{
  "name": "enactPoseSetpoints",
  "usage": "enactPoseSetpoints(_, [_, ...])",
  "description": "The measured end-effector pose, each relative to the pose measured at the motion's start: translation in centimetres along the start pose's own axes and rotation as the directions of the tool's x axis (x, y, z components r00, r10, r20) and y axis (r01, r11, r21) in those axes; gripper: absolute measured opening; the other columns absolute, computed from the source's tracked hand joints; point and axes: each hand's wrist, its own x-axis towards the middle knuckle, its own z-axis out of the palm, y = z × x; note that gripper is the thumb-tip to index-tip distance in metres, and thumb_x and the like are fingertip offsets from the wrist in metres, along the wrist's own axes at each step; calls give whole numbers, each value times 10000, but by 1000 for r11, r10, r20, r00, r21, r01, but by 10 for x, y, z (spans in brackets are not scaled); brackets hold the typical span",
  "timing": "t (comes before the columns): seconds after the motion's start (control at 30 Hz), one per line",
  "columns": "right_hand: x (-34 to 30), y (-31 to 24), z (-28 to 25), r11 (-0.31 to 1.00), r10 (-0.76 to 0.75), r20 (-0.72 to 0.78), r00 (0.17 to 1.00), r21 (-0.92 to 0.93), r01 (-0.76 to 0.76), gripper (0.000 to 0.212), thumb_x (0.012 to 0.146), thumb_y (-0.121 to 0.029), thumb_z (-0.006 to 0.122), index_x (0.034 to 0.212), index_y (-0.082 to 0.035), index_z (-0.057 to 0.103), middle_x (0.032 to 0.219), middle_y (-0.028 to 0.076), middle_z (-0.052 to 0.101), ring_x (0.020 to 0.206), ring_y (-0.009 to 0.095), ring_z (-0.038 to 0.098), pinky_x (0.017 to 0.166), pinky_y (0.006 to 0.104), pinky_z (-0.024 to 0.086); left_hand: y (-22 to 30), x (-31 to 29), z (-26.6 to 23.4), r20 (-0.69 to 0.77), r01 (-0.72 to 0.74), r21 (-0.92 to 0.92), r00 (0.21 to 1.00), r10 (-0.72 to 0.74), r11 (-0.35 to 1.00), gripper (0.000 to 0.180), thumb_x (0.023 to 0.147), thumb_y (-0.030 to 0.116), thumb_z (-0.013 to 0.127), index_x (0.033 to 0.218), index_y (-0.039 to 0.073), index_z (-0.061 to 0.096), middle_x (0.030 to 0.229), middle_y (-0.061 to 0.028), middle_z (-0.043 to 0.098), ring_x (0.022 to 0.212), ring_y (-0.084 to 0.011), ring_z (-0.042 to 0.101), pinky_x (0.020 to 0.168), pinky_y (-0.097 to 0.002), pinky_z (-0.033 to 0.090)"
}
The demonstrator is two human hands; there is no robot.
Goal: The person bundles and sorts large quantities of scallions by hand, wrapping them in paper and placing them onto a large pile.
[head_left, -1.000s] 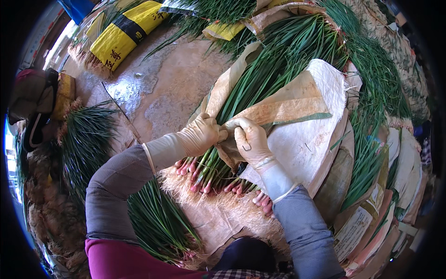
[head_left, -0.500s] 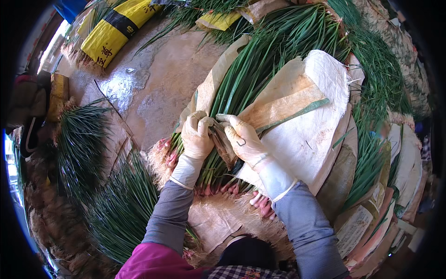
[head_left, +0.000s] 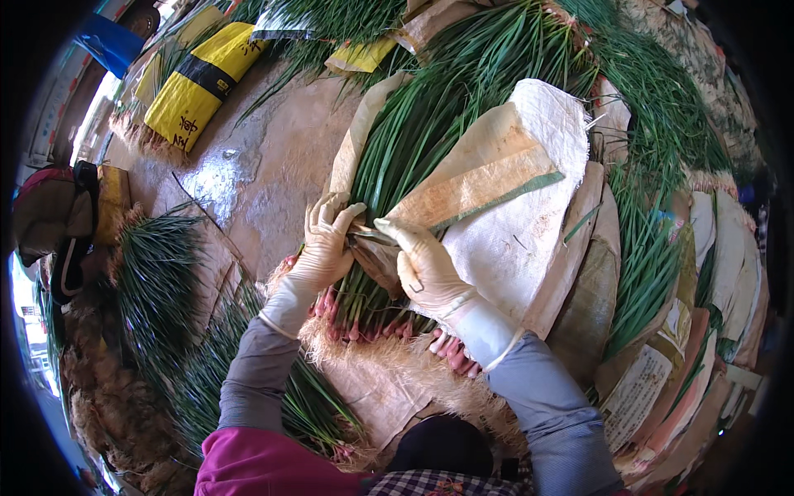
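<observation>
Head view is showing, left to right, a loose onion bunch [head_left: 157,269] lying well left of the grip, a yellow-wrapped bundle [head_left: 186,103] resting far up and left, and the gloved left hand [head_left: 324,244] pinching a tan strip [head_left: 378,269]. Directly under the grip the main green onion bunch [head_left: 405,157] is lying, its leaves fanning upward and pink bulbs [head_left: 354,329] showing just below, while the gloved right hand [head_left: 426,269] is also pinching the strip and a white sack [head_left: 504,256] is spreading just right
</observation>
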Motion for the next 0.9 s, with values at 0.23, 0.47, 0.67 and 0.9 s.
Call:
enactPoseSetpoints(0.23, [-116, -81, -62, 464, -517, 189, 835, -757, 459, 274, 926, -39, 458, 1179, 42, 529, 943, 140, 662, 702, 159, 613, 638, 262, 503, 5, -10, -20, 141, 224, -613, 975, -174, 757, 643, 841, 331, 633, 1371, 74, 377, 1467, -272, 157, 1364, -406, 177, 1106, -496, 170])
enactPoseSetpoints(0.47, [-330, -149, -106, 438, -354, -280, 892, -893, -107, 202, 912, -19, 484, 1087, 33, 570, 888, 140, 649, 865, 271, 637, 838, 382, 486, -3, -17, 35, 25, 190, -63, 982, -189, 980, 499, 931, 294, 468, 1361, 58, 376, 1454, -267, 231, 1348, -423, 211, 1103, -482, 182])
enactPoseSetpoints(0.67, [-527, -132, -150, 629, -382, -625, 681, -715, -304, 542, 965, -114, 433, 1437, 1, 192, 1250, 186, 517, 1042, 246, 571, 838, 331, 485, 23, -15, -4, -108, 237, -681, 903, -415, 693, 609, 931, 342, 536, 1405, 49, 291, 1446, -171, 296, 1327, -283, 280, 1087, -389, 219])
enactPoseSetpoints(0.9, [-665, -141, -160, 476, -321, -638, 700, -748, -463, 785, 829, 98, 433, 1488, -93, 51, 1521, 158, 132, 1136, 249, 476, 742, 260, 499, 156, -124, -1, 161, 437, -615, 884, -438, 656, 526, 914, 107, 494, 1392, 32, 287, 1400, -220, 342, 1301, -346, 343, 1076, -426, 333])
